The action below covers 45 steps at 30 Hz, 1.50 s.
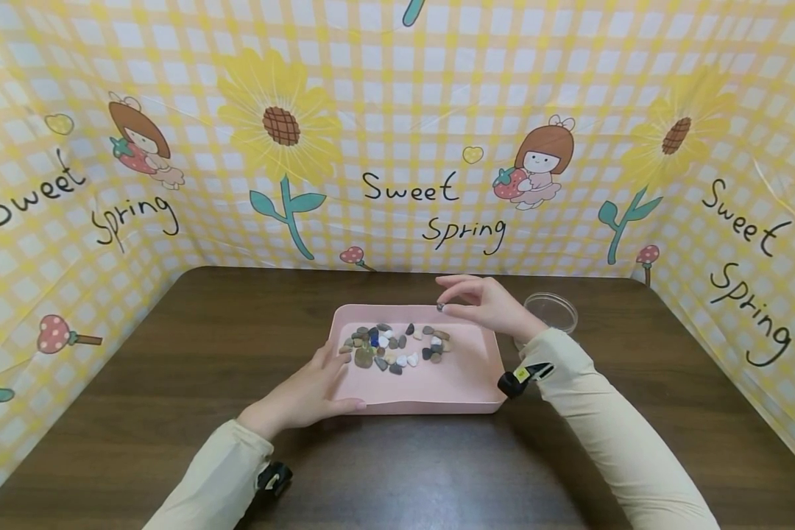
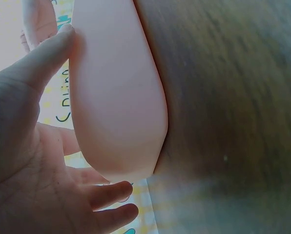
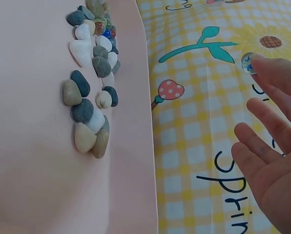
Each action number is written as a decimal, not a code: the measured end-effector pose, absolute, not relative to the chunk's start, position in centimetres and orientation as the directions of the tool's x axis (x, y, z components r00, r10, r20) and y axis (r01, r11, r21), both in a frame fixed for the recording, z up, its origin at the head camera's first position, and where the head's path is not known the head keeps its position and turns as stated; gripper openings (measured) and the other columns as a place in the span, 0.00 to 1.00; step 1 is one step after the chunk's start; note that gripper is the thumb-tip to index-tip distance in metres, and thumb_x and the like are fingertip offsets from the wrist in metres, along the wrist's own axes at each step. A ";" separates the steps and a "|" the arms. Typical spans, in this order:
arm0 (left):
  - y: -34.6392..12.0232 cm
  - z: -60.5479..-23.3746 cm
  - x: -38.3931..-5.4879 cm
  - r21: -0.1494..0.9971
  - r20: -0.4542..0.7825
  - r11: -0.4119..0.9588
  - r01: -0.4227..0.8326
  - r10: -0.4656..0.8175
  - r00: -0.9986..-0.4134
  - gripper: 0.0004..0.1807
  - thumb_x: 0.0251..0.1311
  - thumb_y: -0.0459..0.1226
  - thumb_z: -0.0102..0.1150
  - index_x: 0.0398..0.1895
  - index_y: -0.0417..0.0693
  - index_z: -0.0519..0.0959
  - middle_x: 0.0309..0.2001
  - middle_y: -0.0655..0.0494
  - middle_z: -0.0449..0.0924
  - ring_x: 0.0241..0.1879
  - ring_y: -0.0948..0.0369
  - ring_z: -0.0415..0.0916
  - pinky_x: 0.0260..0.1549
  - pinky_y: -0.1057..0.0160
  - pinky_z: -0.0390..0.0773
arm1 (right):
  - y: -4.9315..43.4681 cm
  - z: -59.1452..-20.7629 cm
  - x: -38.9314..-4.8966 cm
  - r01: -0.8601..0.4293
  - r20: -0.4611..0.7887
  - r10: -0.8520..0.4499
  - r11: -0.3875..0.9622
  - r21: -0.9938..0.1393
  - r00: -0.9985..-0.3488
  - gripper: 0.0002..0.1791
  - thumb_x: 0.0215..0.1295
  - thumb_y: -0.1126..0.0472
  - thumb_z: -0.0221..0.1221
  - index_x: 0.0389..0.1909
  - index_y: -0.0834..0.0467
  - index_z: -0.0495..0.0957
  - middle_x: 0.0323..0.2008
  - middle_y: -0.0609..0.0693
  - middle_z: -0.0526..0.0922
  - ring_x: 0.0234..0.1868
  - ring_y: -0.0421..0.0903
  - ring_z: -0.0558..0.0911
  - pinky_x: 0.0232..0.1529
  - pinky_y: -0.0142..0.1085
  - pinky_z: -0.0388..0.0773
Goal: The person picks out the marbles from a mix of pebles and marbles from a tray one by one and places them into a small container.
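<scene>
My right hand (image 1: 493, 305) pinches a small clear glass marble (image 3: 249, 63) with blue inside, raised over the far rim of a pink tray (image 1: 430, 407). Its other fingers are spread apart. At the tray's near left corner is my left hand (image 1: 305, 390), the thumb touching the front rim and the relaxed fingers along the left side. In the tray, smooth pebbles (image 3: 82, 111) in grey, white and tan form a larger outline on the left and a smaller ring to its right. Coloured marbles (image 3: 106, 33) sit among the pebbles at the left end, near a larger greenish stone (image 1: 364, 358).
A clear round dish (image 1: 551, 296) stands behind the tray's right side, partly hidden by the right wrist. The brown wooden table (image 1: 424, 471) extends around the tray. Yellow checked cloth (image 1: 397, 110) walls the back and both sides.
</scene>
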<state>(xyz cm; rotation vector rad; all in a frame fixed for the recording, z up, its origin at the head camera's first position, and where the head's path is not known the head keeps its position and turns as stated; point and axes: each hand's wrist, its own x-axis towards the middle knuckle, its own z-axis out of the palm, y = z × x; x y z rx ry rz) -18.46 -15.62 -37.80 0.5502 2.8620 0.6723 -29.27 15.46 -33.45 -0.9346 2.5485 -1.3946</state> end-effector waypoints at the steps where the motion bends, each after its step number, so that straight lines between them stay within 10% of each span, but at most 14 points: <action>1: -15.6 -37.8 -18.4 0.456 -0.061 0.832 0.316 0.384 -0.921 0.48 0.52 0.60 0.59 0.67 0.37 0.59 0.72 0.31 0.41 0.68 0.37 0.54 0.62 0.42 0.62 | 15.6 -33.4 -29.2 -0.472 0.209 -0.550 0.392 -0.790 -0.808 0.09 0.60 0.62 0.61 0.40 0.59 0.82 0.64 0.54 0.70 0.69 0.49 0.64 0.67 0.42 0.62; 21: -15.7 -37.7 -18.2 0.459 -0.057 0.831 0.315 0.382 -0.922 0.48 0.53 0.60 0.59 0.68 0.36 0.59 0.72 0.31 0.41 0.68 0.37 0.54 0.62 0.41 0.63 | 20.9 -32.5 -27.6 -0.420 0.222 -0.437 0.430 -0.799 -0.872 0.15 0.62 0.58 0.60 0.44 0.63 0.80 0.66 0.54 0.68 0.69 0.50 0.65 0.66 0.43 0.63; 32: -15.7 -37.8 -18.3 0.460 -0.056 0.827 0.323 0.390 -0.919 0.48 0.53 0.60 0.58 0.68 0.36 0.59 0.72 0.30 0.41 0.68 0.37 0.53 0.62 0.41 0.62 | 23.7 -32.8 -27.1 -0.397 0.250 -0.337 0.498 -0.771 -0.908 0.16 0.63 0.54 0.59 0.45 0.61 0.80 0.65 0.51 0.70 0.65 0.49 0.69 0.58 0.22 0.68; 45: -15.7 -38.0 -18.5 0.451 -0.044 0.829 0.331 0.392 -0.919 0.48 0.53 0.60 0.58 0.67 0.36 0.59 0.72 0.31 0.41 0.68 0.37 0.53 0.62 0.42 0.63 | 26.4 -34.3 -26.8 -0.431 0.356 -0.243 0.471 -0.770 -0.902 0.16 0.62 0.59 0.60 0.45 0.67 0.79 0.62 0.58 0.72 0.51 0.19 0.72 0.51 0.15 0.68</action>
